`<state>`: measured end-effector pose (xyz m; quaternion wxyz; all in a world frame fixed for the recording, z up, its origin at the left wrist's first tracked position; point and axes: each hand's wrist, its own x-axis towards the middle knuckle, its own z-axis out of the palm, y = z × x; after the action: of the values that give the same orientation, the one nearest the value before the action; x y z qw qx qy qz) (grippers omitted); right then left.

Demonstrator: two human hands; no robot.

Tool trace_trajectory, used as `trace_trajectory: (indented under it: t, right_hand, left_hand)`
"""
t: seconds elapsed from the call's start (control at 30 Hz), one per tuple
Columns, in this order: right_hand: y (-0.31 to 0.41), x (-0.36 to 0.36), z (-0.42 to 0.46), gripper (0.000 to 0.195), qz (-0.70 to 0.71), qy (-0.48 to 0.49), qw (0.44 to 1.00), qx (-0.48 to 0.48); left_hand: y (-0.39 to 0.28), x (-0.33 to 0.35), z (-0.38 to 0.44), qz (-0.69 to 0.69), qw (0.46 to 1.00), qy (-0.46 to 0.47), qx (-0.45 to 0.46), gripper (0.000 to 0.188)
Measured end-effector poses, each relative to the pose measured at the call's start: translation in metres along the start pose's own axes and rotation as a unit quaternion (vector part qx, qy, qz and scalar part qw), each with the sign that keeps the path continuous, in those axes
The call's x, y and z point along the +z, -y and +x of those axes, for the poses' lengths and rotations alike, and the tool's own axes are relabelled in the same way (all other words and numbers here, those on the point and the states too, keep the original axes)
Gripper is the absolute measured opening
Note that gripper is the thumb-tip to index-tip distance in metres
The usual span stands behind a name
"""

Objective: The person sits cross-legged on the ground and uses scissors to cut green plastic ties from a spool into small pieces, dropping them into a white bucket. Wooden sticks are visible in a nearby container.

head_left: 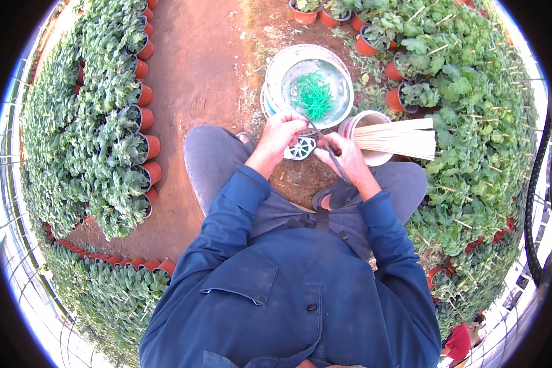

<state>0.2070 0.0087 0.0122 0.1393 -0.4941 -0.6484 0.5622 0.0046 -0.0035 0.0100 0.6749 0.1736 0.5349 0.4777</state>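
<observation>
My left hand [277,137] has its fingertips pinched at the upper end of a narrow dark strip [332,156]. From there the strip slants down across my right hand [346,155], whose thumb and fingers are bent around it; whether they grip it is unclear. Below the left fingers is a white spoked reel [300,148] with green inside, like a garden twist-tie dispenser; I cannot tell if the hand holds it. Just beyond my hands, a round pale basin [289,83] holds many short green ties [313,97]. Right of it, a white bucket [373,118] holds a bundle of thin wooden sticks [395,138].
Dense potted leafy plants stand left [96,138] and right [469,115] in reddish-brown pots [152,147]. Thin stakes rise among the right-hand plants. A bare earth path [193,60] runs between. My bent knees flank the work. A red garment [458,342] shows at lower right.
</observation>
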Motion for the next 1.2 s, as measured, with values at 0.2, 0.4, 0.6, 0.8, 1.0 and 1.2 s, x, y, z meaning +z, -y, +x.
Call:
trace_trajectory:
  t: [0.2, 0.4, 0.6, 0.8, 1.0, 1.2]
  right_hand:
    - [0.000, 0.004, 0.002, 0.031, 0.080, 0.000, 0.997, -0.010]
    - [0.004, 0.000, 0.003, 0.028, 0.040, 0.024, 0.999, 0.003]
    - [0.001, 0.003, 0.004, 0.027, 0.054, 0.018, 0.998, -0.001]
    - [0.009, 0.000, 0.003, 0.025, 0.030, 0.007, 1.000, -0.004]
    - [-0.010, 0.007, 0.015, 0.029, -0.009, -0.068, 0.997, -0.036]
    - [-0.010, 0.007, 0.008, 0.023, 0.039, -0.055, 0.998, -0.019]
  left_hand:
    - [0.000, -0.001, 0.001, -0.011, 1.000, 0.005, -0.015, 0.003]
    - [0.001, -0.001, 0.002, -0.007, 1.000, -0.005, -0.015, 0.002]
    - [0.003, -0.003, 0.005, -0.010, 1.000, 0.001, -0.017, 0.003]
    - [0.004, -0.004, 0.007, 0.004, 1.000, -0.003, -0.009, 0.003]
    - [0.007, -0.002, 0.008, 0.024, 0.999, -0.025, 0.008, 0.002]
    - [0.007, -0.004, 0.004, 0.049, 0.999, 0.015, 0.003, 0.007]
